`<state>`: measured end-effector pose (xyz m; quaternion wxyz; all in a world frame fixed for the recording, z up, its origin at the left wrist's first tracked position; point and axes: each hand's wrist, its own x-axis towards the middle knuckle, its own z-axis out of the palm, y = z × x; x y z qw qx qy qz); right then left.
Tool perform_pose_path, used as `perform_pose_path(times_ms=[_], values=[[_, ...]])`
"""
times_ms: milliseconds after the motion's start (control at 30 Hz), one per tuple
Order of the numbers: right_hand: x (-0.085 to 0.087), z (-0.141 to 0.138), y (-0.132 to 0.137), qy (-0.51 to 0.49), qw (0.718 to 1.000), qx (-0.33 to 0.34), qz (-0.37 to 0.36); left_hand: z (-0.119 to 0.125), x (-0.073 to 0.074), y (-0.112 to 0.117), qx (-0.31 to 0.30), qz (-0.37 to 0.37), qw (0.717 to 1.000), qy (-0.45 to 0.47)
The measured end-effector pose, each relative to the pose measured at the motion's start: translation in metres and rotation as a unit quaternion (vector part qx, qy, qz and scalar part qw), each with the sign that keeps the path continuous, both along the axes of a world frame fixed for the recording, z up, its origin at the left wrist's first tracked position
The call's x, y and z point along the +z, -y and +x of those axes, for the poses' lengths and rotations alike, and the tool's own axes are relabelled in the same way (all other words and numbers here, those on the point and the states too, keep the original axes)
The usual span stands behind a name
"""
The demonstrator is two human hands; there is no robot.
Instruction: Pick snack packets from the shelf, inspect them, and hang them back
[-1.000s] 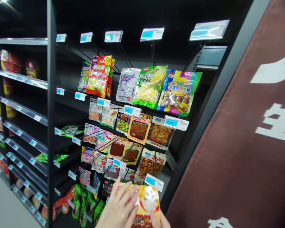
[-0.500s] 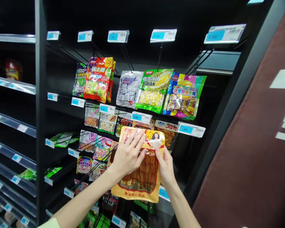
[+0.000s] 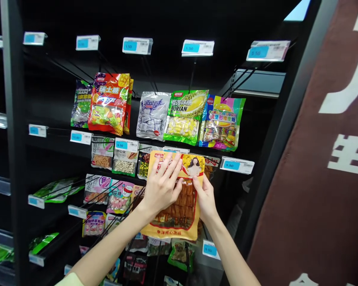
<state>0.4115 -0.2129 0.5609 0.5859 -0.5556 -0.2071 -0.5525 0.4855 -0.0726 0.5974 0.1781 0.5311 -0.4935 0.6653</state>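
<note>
A yellow snack packet (image 3: 179, 232) with a red-edged clear window showing brown pieces is held upright in front of the hanging racks. My left hand (image 3: 161, 186) lies flat over its upper left front, fingers stretched up and thumb out to the right. My right hand (image 3: 206, 198) grips the packet's right edge, thumb on the front and fingers behind. Just above hang a green durian candy bag (image 3: 186, 117), a silver candy bag (image 3: 153, 115) and a colourful gummy bag (image 3: 222, 123). Part of the packet's printing is hidden by my left hand.
Red fruit candy bags (image 3: 109, 103) hang at upper left. Several small snack bags, such as a pistachio bag (image 3: 125, 161), hang lower on black hooks. Price tags (image 3: 237, 165) stick out at the hook ends. A brown banner (image 3: 313, 190) borders the right side.
The view has shifted right and slightly closer to the rack. The packet has risen a little in the view, with both hands keeping the same positions on it.
</note>
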Motion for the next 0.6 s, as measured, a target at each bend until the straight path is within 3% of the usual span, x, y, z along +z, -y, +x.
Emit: perform_pose_path(times_ms=[367, 467, 600], values=[[-0.036, 0.012, 0.002, -0.041, 0.999, -0.023, 0.009, 0.017, -0.035, 0.0, -0.028, 0.006, 0.999, -0.019], [-0.037, 0.015, 0.003, -0.037, 0.999, -0.028, 0.013, 0.019, -0.032, 0.0, -0.03, 0.015, 0.999, -0.018], [-0.024, 0.018, 0.001, -0.003, 0.999, -0.025, 0.025, 0.021, -0.017, 0.003, -0.036, 0.01, 0.999, -0.009]])
